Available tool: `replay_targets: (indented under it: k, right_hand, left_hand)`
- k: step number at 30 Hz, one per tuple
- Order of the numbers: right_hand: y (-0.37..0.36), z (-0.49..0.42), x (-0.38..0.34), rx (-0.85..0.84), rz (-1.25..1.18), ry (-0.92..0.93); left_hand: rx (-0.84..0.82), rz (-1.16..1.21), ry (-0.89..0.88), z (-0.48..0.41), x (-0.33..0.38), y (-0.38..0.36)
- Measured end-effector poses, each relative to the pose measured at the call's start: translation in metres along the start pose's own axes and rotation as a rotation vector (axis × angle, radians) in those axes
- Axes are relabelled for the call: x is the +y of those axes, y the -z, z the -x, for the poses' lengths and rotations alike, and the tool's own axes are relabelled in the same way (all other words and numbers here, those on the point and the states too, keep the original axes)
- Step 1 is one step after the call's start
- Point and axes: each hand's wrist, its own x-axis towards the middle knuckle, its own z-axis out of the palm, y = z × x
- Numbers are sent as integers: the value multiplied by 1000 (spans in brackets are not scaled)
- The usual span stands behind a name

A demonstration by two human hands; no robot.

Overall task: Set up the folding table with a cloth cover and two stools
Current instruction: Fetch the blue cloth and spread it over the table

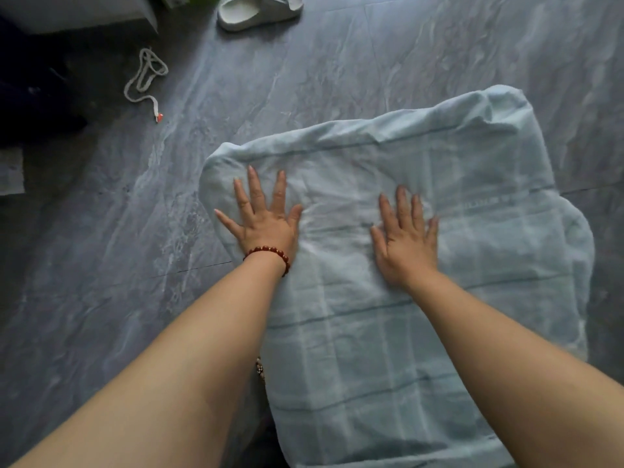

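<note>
left fingers (251, 184): spread wide, flat on the cloth, pinching nothing; thumb angled toward frame centre
right fingers (401, 204): spread a little less, also flat, nothing gripped; slight blur at the tips
left hand (266, 224): palm down near the cloth's left edge, centre-left of frame; red bead bracelet (270, 253) on the wrist
right hand (407, 246): palm down near the cloth's middle, just right of frame centre; hands apart, roughly level
cloth cover (439, 231): pale blue with a faint darker grid; fills centre to lower right; draped over a flat raised surface, edges hanging and rounded at the upper corners
folding table: fully hidden; I judge it sits under the cloth, since the fabric lies flat on top and drops at the sides
step in hand: smoothing the cover, by my reading; creases show between and above the hands
doing it well: keep palms flat, push outward from centre toward the edges; light pressure so the cloth slides rather than bunches; check overhang is even, since the right side looks fuller
stools: none in view; that part looks not yet done
floor (101, 265): grey marbled tile
clutter: white slipper (260, 10) top centre; white cord (145, 79) upper left; both well clear of the cloth
</note>
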Motion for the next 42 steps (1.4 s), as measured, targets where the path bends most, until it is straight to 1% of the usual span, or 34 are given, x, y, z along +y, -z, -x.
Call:
replay_targets:
  k: [1, 3, 5, 7, 9, 12, 15, 18, 19, 21, 26, 29, 31, 32, 33, 35, 39, 42]
  right_hand:
    - [0, 2, -1, -5, -19, 15]
    - [0, 8, 1, -13, -44, 68]
    - [2, 14, 10, -18, -52, 138]
    - [5, 15, 25, -27, -31, 195]
    - [10, 17, 46, -19, 24, 197]
    - [17, 22, 87, -14, 94, 153]
    - [25, 29, 131, -52, 106, 227]
    - [34, 37, 172, -110, 28, 370]
    - [38, 39, 183, -103, -28, 409]
    - [47, 43, 202, -67, -160, 431]
    - [56, 57, 242, -19, -329, 375]
    - [58, 67, 261, 150, -429, 364]
    - [60, 74, 277, 256, -492, 283]
    - [59, 78, 285, 274, -511, 221]
    - [57, 82, 294, 267, -518, 161]
    - [48, 92, 312, 194, -513, 69]
    - [22, 121, 331, 38, -535, 26]
    - [2, 142, 336, -4, -607, -21]
  left_hand:
    - [19, -29, -22, 7, 5, 1]
    - [33, -78, -128, 25, 18, 0]
    - [-2, -100, -231, 42, 35, -7]
    - [-61, -112, -272, 57, 54, -18]
    - [-103, -125, -232, 67, 71, -31]
    - [-116, -121, -102, 83, 100, -47]
    - [-87, -59, 6, 102, 139, -66]
    - [-93, 3, 56, 132, 187, -88]
    - [-97, 31, 69, 142, 203, -94]
    - [-118, 78, 74, 158, 232, -102]
    - [-198, 146, -9, 192, 282, -105]
    - [-230, 152, -80, 209, 291, -104]
    - [-220, 128, -131, 219, 292, -104]
    - [-211, 111, -150, 225, 291, -104]
    - [-201, 93, -163, 231, 291, -106]
    - [-182, 65, -174, 244, 293, -112]
    - [-69, 67, -178, 278, 298, -132]
    - [-39, 51, -223, 309, 296, -150]
